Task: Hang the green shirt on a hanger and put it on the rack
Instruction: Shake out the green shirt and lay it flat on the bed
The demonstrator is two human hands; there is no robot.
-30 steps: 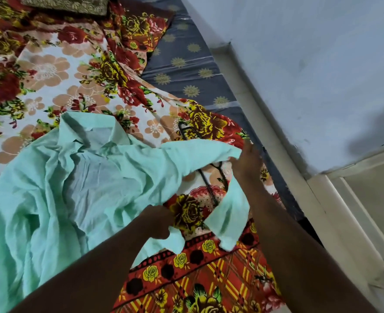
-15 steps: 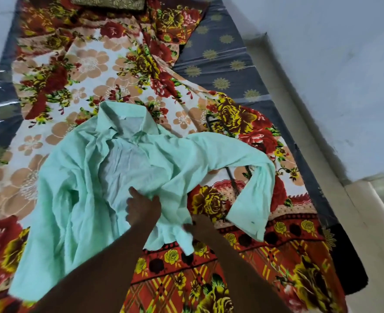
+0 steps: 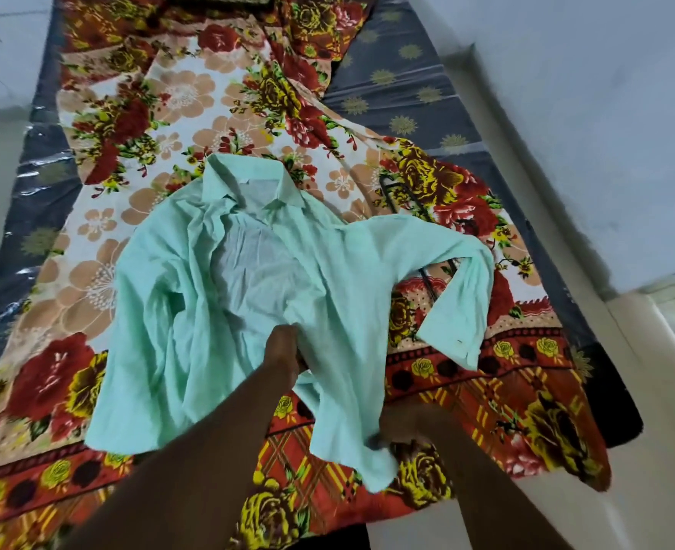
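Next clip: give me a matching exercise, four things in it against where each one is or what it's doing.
1 left hand
2 right hand
3 hanger
4 green shirt

a partly under a sleeve
b spread on the floral sheet
c grips the shirt's lower edge
d grips the shirt's middle

Pairs: 1-d, 2-c, 3-a, 4-b
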